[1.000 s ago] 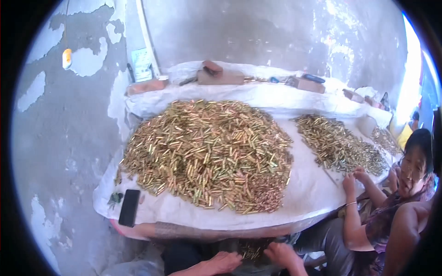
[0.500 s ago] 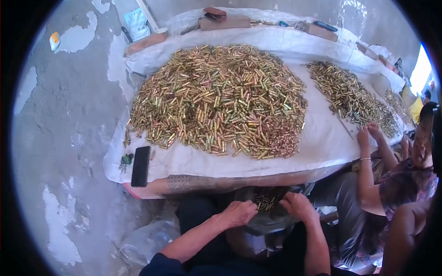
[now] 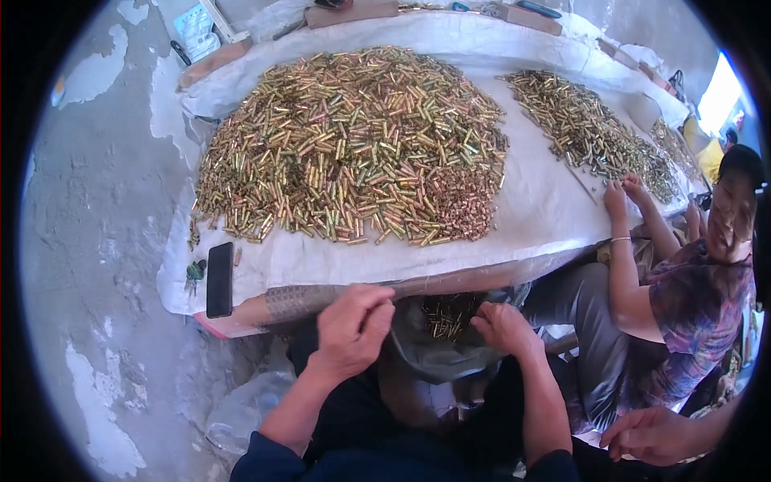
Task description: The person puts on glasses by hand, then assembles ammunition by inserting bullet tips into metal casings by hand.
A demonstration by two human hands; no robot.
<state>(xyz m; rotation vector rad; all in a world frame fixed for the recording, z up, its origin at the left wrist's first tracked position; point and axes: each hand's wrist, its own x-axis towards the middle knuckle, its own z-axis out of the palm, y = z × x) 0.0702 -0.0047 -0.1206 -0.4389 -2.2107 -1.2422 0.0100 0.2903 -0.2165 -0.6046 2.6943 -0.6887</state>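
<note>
My left hand [image 3: 353, 331] is raised over the table's near edge, its fingers bent and somewhat smeared by motion; whether anything is in them does not show. At the right rim of a dark bag-lined container [image 3: 426, 365], my right hand [image 3: 507, 328] has its fingers pressed together, and what they hold is hidden. Thin brass-coloured metal pieces [image 3: 446, 317] lie in that container, below the table edge. Beyond my hands, a big heap of short brass-coloured metal tubes [image 3: 345, 145] covers the table, with smaller coppery pieces [image 3: 462, 205] gathered at its near right corner.
A black phone [image 3: 219, 279] and keys [image 3: 195, 271] lie at the white-covered table's [image 3: 538, 185] near left corner. To the right, a co-worker's hands [image 3: 626, 189] are at a second heap [image 3: 590, 132]. Another person's hand [image 3: 650, 434] reaches in at lower right. A clear plastic bag [image 3: 249, 410] lies at lower left.
My left hand has moved up and left, away from the container and my right hand. Another person's hand has come in at lower right. The whole view has shifted.
</note>
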